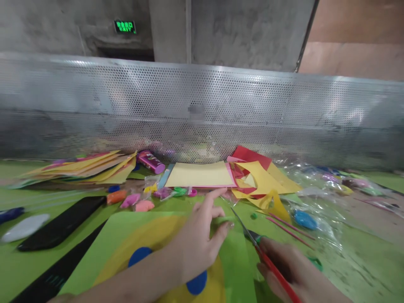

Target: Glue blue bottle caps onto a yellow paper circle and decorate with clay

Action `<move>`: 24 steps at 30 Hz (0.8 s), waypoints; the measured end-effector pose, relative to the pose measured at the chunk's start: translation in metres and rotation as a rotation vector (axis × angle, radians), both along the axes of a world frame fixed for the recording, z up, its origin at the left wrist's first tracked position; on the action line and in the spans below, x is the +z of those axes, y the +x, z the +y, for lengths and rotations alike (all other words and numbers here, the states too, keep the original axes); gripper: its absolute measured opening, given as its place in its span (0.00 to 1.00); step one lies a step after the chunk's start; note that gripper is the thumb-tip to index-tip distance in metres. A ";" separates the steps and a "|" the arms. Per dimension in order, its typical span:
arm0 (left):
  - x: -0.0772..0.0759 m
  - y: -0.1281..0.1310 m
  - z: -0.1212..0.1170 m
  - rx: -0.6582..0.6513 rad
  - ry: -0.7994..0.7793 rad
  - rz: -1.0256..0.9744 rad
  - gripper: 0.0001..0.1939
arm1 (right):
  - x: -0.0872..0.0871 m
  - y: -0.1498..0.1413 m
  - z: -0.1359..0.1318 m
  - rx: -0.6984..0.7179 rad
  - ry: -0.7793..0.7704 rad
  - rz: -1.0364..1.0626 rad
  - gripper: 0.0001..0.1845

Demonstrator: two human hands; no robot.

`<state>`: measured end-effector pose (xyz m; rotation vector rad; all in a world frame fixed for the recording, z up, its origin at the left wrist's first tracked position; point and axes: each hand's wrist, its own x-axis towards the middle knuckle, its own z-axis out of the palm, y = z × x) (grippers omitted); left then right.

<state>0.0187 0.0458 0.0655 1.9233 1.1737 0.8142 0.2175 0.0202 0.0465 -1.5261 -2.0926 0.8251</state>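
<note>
My left hand [202, 235] is above a green sheet [116, 235] bearing a yellow round shape [151, 235] with two blue ovals [197, 283]. Thumb and fingers pinch a thin light-green strip [224, 219]; whether it is clay or paper I cannot tell. In my right hand [290, 265] is a pair of scissors [274, 269] with a red handle, its blades pointing up and left towards the strip's end. A small green bit [253, 216] lies just beyond the blades. My left forearm hides part of the yellow shape.
Behind the sheet are packets of clay [144, 205], a paper stack [198, 174], yellow scraps [261, 176] and a purple canister [151, 162]. A black phone-like slab [63, 223] lies left. Pink sticks [292, 229] and blue clay [304, 219] lie right. A perforated metal panel [202, 105] rises behind.
</note>
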 end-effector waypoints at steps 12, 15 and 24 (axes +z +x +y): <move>0.000 -0.003 0.004 -0.062 0.053 0.042 0.34 | 0.006 0.006 0.003 0.006 -0.028 -0.037 0.09; 0.001 -0.005 0.006 -0.092 0.040 0.044 0.36 | 0.011 0.007 0.003 0.000 -0.052 -0.051 0.08; 0.005 -0.008 0.007 -0.154 0.013 0.062 0.40 | 0.011 0.019 0.014 0.097 -0.215 -0.063 0.07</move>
